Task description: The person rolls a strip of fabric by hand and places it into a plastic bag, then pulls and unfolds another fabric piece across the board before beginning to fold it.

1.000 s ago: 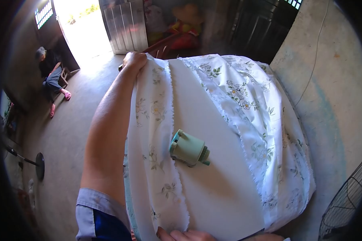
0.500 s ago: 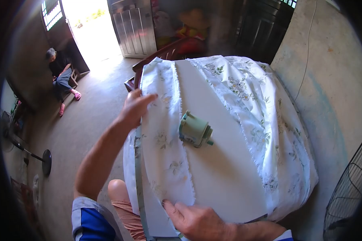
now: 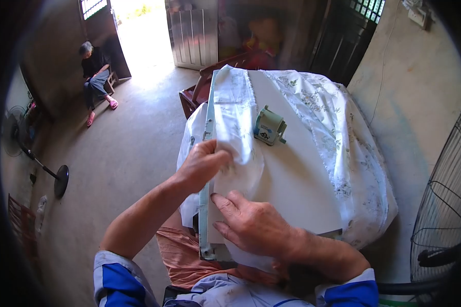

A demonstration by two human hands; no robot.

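Observation:
My left hand pinches a strip of white floral cloth near the left edge of a white board; its fingertips are slightly blurred. Just below it, my right hand rests over the board's lower left part, fingers stretched leftward and apart near the cloth's lower end. Some of the cloth is hidden under that hand. A pale green box-like device with a dark label and a side knob stands on the board beside the strip.
More floral cloth drapes over the board's right side. A wire-guarded fan stands close on the right. Behind the board is a reddish wooden chair. A seated person is at the far left, with another standing fan nearby.
My left hand has moved down and right along the cloth strip, which is now bunched. My right hand has moved up the board. The view has shifted.

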